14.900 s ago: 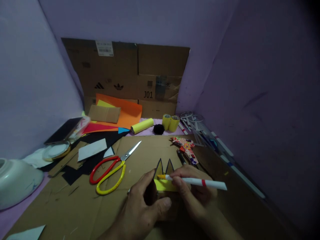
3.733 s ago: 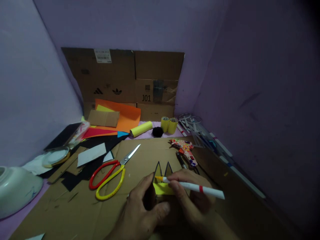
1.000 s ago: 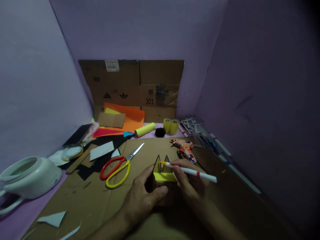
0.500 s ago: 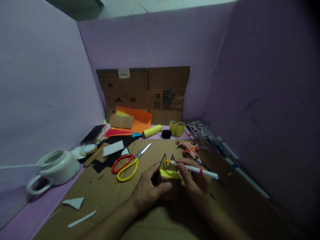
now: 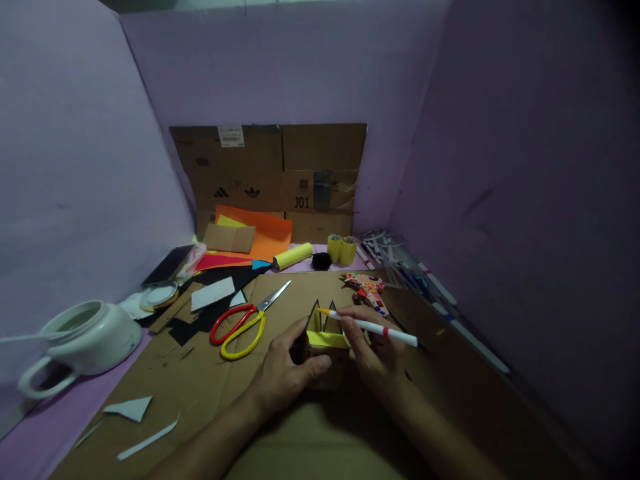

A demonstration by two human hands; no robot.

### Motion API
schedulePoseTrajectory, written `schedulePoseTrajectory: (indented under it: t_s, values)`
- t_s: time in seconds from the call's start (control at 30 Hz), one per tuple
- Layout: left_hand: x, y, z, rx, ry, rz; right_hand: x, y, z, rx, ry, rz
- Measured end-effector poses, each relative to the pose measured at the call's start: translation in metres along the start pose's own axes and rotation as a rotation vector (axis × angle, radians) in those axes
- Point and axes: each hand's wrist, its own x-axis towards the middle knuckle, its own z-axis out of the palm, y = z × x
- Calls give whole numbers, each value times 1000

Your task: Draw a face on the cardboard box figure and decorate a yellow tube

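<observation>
A small cardboard box (image 5: 325, 373) with a yellow strip along its upper edge and two pointed, dark-edged peaks sits low in the centre. My left hand (image 5: 286, 370) is closed round its left side, thumb on the front. Between the fingers of my right hand (image 5: 373, 350) is a white brush pen (image 5: 395, 333) with a red band. Its orange-yellow tip is at the peaks; whether it touches them I cannot tell. Scissors (image 5: 250, 323) with one red and one yellow handle lie open to the left of the box.
A white pot (image 5: 95, 340) stands at the left, near paper scraps (image 5: 213, 295). Yellow rolls (image 5: 293, 256) and a patterned piece (image 5: 367, 290) lie behind the hands. White sticks (image 5: 470, 340) line the right wall; a cardboard panel (image 5: 320, 150) leans at the back.
The whole view has shifted, so everything appears slightly further left and a little higher. Both hands keep their holds on the box and the pen.
</observation>
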Motion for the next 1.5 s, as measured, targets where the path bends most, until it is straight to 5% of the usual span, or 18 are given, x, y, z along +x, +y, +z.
schedulePoseTrajectory:
  t_s: [1.1,1.5]
  values:
    - [1,-7,1,-229,-113,-93,5,-6,-11,-49,-45,10]
    - [1,-11,3,-215,-62,-105,6,-5,-9,-116,-50,-47]
